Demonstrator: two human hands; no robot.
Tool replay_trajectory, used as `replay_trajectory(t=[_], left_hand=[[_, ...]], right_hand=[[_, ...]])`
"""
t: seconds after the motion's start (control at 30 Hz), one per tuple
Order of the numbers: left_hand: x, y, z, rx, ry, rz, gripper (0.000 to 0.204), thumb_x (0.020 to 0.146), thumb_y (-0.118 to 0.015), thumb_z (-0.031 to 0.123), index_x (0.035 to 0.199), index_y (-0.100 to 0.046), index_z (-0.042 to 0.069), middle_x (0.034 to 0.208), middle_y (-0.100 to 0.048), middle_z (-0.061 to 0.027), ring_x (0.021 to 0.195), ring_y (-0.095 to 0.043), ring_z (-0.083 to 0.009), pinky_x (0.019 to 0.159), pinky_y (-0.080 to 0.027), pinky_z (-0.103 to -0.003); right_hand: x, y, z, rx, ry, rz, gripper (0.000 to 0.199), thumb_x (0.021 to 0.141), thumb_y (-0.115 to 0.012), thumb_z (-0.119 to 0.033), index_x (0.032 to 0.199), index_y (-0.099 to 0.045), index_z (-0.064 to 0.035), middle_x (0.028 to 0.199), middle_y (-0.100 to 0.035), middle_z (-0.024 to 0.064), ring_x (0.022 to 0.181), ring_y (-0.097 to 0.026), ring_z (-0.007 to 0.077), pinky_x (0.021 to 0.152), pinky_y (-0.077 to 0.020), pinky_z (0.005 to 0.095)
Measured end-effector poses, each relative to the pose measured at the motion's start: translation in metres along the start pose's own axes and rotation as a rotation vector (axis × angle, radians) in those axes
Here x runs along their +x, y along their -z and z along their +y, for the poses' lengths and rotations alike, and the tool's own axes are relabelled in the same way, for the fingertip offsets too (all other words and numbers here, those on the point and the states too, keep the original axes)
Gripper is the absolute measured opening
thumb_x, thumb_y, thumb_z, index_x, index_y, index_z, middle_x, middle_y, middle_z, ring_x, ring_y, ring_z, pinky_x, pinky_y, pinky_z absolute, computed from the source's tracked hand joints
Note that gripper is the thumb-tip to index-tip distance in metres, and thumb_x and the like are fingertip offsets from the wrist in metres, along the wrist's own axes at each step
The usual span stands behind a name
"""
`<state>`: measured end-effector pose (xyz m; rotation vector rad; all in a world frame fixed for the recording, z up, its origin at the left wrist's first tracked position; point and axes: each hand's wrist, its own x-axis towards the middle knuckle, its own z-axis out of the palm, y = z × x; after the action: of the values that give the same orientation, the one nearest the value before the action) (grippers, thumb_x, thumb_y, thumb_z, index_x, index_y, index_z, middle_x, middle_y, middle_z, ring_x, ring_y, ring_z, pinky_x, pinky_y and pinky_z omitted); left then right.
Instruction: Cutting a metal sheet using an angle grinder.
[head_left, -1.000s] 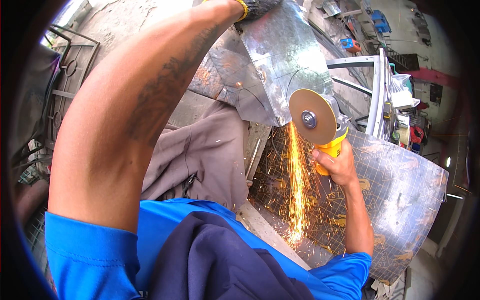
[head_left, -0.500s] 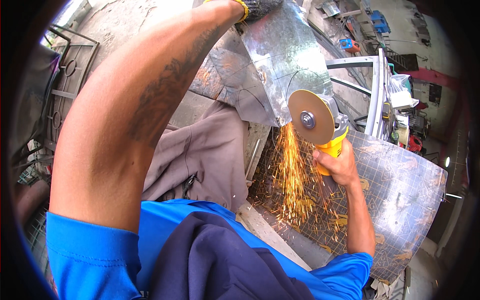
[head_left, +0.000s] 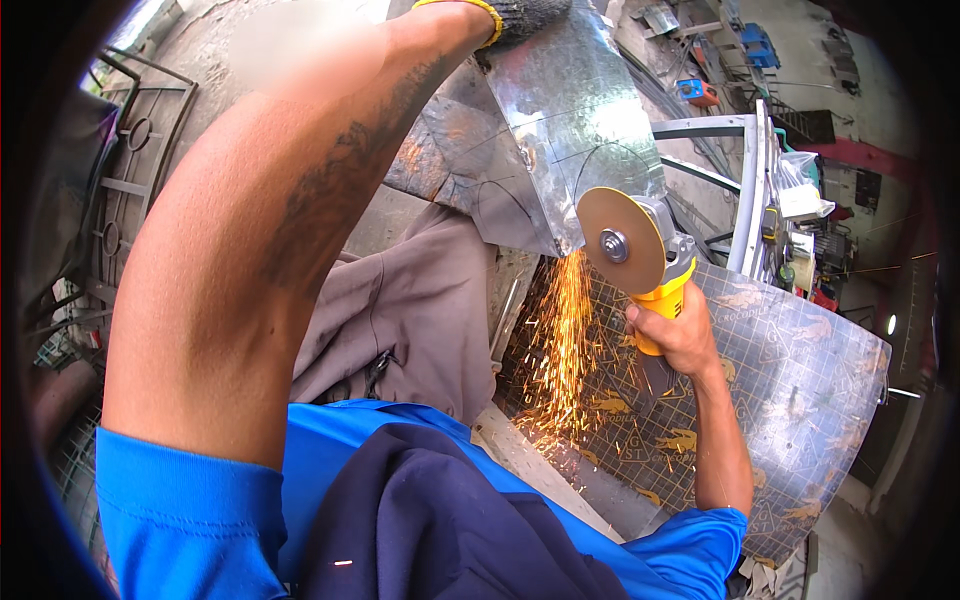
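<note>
My right hand (head_left: 676, 325) is closed round the yellow body of an angle grinder (head_left: 662, 298). The grinder's thin brown disc (head_left: 622, 238) meets the lower corner of a shiny bent metal sheet (head_left: 572, 120), which has dark curved lines drawn on it. A stream of orange sparks (head_left: 562, 345) falls from that spot. At the top edge of the picture my left hand (head_left: 522, 20), in a dark glove with a yellow cuff, rests against the sheet's upper end. Its fingers are cut off by the picture's edge, so its grip is hidden.
A dark printed board (head_left: 770, 410) with a grid pattern lies below the grinder at the right. Metal frame bars (head_left: 745, 190) and tools stand behind it. Brown cloth trousers (head_left: 400, 310) cover my legs close to the sheet. A metal gate (head_left: 130, 200) leans at the left.
The grinder and its disc have dipped very slightly. The spark stream has grown narrower and denser and reaches lower left. Both hands stay almost in place.
</note>
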<state>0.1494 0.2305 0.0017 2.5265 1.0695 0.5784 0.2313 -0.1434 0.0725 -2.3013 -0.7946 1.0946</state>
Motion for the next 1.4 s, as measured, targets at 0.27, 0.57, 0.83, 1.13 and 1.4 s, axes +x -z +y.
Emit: replay_trajectory(t=[0.27,0.57,0.83,1.13,1.4], left_hand=[[0.003,0.005,0.000,0.014,0.042,-0.060,0.074,0.097,-0.046,0.059,0.153,-0.048,0.012,0.162,-0.037,-0.0280,0.154,-0.028,-0.0421,0.127,-0.015,-0.053],[-0.001,0.001,-0.002,0.009,0.023,0.013,0.073,0.097,-0.046,0.059,0.153,-0.049,0.012,0.161,-0.037,-0.0272,0.154,-0.028,-0.0415,0.127,-0.014,-0.052],[0.018,0.022,-0.007,0.024,-0.017,-0.091,0.074,0.091,-0.054,0.062,0.144,-0.057,0.011,0.147,-0.052,-0.0283,0.137,-0.047,-0.0435,0.115,-0.034,-0.052],[0.009,0.054,-0.026,0.020,0.019,-0.143,0.068,0.089,-0.059,0.057,0.124,-0.066,-0.001,0.117,-0.070,-0.0307,0.111,-0.067,-0.0451,0.097,-0.052,-0.052],[-0.020,0.063,-0.024,-0.003,-0.012,-0.098,0.067,0.089,-0.059,0.057,0.116,-0.069,-0.003,0.110,-0.071,-0.0317,0.103,-0.069,-0.0466,0.092,-0.054,-0.053]], right_hand=[[-0.001,-0.003,-0.001,-0.010,-0.015,0.001,0.051,0.080,-0.081,-0.025,0.118,-0.061,0.0011,0.102,-0.069,0.0063,0.088,-0.064,0.0150,0.082,-0.0532,0.0331],[0.002,-0.002,-0.005,-0.019,0.000,-0.015,0.053,0.080,-0.082,-0.026,0.120,-0.060,0.0012,0.103,-0.069,0.0069,0.089,-0.065,0.0153,0.083,-0.0533,0.0329],[-0.020,-0.002,0.000,0.186,0.008,0.119,0.043,0.084,-0.080,-0.021,0.113,-0.057,0.0012,0.092,-0.069,0.0090,0.076,-0.068,0.0166,0.069,-0.0565,0.0323],[-0.046,-0.006,0.002,0.230,0.114,0.279,0.042,0.087,-0.078,-0.022,0.115,-0.057,0.0018,0.088,-0.069,0.0082,0.075,-0.068,0.0158,0.069,-0.0566,0.0314],[-0.038,0.000,-0.001,0.131,0.052,0.286,0.051,0.084,-0.082,-0.027,0.119,-0.057,0.0010,0.093,-0.069,0.0081,0.080,-0.067,0.0157,0.074,-0.0550,0.0318]])
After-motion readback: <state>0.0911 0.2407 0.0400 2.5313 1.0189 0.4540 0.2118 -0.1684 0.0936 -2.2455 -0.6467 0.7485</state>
